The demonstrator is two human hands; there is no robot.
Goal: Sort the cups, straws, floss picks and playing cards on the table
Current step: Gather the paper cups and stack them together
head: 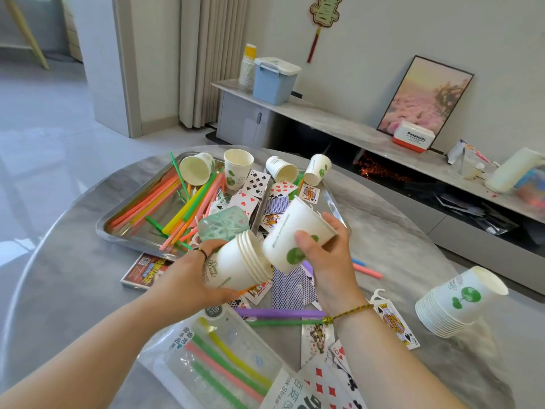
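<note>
- Left hand [188, 278]: grip wrapped round a nested stack of cups [236, 267], held on its side above the table [73, 290], rims pointing right.
- Right hand [327, 252]: grip curled round a single cup [292, 231], tilted, its base just beside the stack's rims. Cannot tell whether they touch.
- Metal tray [124, 234] beyond the hands: coloured straws [165, 199] heaped on its left part. Four loose cups [238, 168] along the far side, one upright, three tipped over.
- Playing cards [253, 184] scattered right of the straws and on the table under the hands, some face down.
- Taller cup stack [454, 305] lies tilted on the table at right, well apart from the hands.
- Floss pick [377, 295] on the table between that stack and the right wrist.
- Straw packet [224, 355] at the near edge, a few straws inside.
</note>
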